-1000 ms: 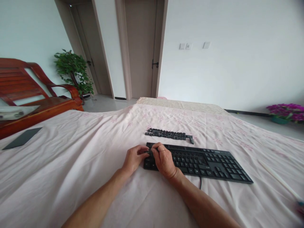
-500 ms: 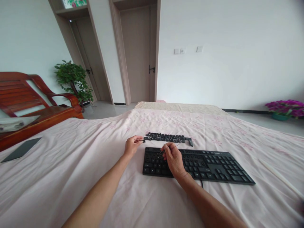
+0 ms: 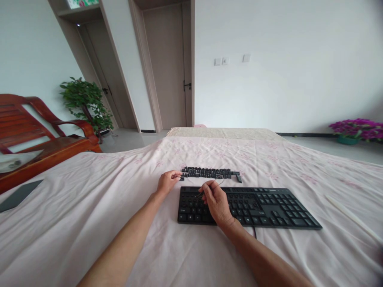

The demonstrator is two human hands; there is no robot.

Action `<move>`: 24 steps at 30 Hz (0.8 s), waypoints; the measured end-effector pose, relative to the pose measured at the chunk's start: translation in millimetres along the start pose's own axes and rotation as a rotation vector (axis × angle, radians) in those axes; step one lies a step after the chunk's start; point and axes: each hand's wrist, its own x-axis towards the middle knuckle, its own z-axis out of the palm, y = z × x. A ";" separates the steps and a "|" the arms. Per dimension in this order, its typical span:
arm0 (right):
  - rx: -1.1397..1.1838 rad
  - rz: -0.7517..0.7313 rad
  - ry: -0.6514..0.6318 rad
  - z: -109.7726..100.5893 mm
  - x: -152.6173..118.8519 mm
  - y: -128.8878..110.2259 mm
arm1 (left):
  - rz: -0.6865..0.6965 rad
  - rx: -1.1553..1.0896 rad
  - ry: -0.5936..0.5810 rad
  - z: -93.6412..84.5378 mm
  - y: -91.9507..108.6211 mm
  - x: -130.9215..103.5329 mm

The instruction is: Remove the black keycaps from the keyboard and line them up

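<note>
A black keyboard (image 3: 287, 217) lies on the pink cloth, with several keys gone from its middle and upper left. Beyond it, loose black keycaps (image 3: 206, 172) are laid out in rows. My left hand (image 3: 168, 182) is at the left end of these rows, its fingers pinched together at a small keycap (image 3: 182, 179). Over the keyboard's left half, my right hand (image 3: 216, 200) is closed round a thin, wire-like metal tool (image 3: 220, 183). One end of it sticks out past the knuckles; the other points down at the keys. The palm hides part of the keyboard.
A pale, slender stick (image 3: 350, 215) lies right of the keyboard. A dark flat panel (image 3: 19, 196) is at the far left. The keyboard's cable (image 3: 254, 232) runs out toward me. A wooden bench (image 3: 44, 131) and a leafy plant (image 3: 82, 99) stand beyond the cloth.
The view has turned slightly to the right. My left fingertips have moved in closer to the keycap rows, with a keycap beneath them. The right hand stays over the keyboard with its tool.
</note>
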 end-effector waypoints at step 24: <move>-0.260 -0.259 -0.544 1.1 7.8 -29.5 | 0.125 -0.126 -0.183 -26.9 66.0 -83.6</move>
